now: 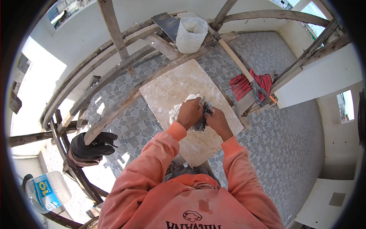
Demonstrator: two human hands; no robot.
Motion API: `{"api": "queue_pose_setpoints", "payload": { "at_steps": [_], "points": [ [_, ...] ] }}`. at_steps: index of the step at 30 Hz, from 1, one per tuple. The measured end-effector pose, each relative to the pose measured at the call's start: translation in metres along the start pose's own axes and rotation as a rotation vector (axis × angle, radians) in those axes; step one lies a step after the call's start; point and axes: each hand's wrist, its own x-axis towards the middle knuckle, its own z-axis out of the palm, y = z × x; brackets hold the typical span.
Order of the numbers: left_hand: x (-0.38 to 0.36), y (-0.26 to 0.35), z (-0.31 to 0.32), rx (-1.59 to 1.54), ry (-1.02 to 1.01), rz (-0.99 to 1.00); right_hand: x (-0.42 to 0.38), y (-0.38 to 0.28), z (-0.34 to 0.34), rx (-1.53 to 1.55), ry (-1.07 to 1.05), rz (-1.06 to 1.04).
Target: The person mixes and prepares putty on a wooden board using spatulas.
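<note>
A beige marbled tile (179, 82) lies in front of me with a heap of white paste (175, 113) on it. My left hand (189, 113) is closed beside the paste, its fingers on a dark grey, white-smeared thing (199, 124). From the other side my right hand (219, 123) pinches the same thing, fingers bent and close to the left ones. Both hands are over the middle of the tile. The kind of dark thing cannot be made out, as the fingers cover much of it.
A cloudy plastic tub (191, 36) stands on boards beyond the tile. To its right are a long wooden handle (236, 57) and a red-and-black striped cloth (244, 86). Wooden poles (114, 28) surround the spot. Dark clothing (89, 149) and a large water bottle (47, 191) are at left.
</note>
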Motion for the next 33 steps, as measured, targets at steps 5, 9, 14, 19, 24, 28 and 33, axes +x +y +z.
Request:
{"api": "queue_pose_setpoints", "payload": {
  "at_steps": [5,9,14,19,24,28,33],
  "points": [
    [0.003,-0.011,0.005,0.094,-0.008,0.020,-0.035,-0.035,-0.039,-0.292,0.072,0.005],
    [0.001,-0.016,-0.008,0.079,0.011,-0.025,-0.046,0.053,-0.065,0.016,0.154,0.190],
    [-0.002,-0.014,-0.027,-0.015,0.006,-0.142,-0.050,0.110,-0.050,0.107,0.260,0.367],
    [-0.003,-0.007,-0.043,-0.047,0.083,-0.070,-0.040,0.110,0.039,0.239,0.202,0.357],
    [0.005,0.003,-0.080,0.014,0.085,0.014,-0.057,0.065,0.096,1.115,0.222,0.441],
    [0.006,-0.001,-0.093,0.055,0.035,0.069,-0.051,0.033,0.084,1.113,0.201,0.300],
    [0.008,0.002,-0.089,0.138,-0.039,0.076,-0.024,0.005,0.068,0.901,0.167,0.304]
  ]
}}
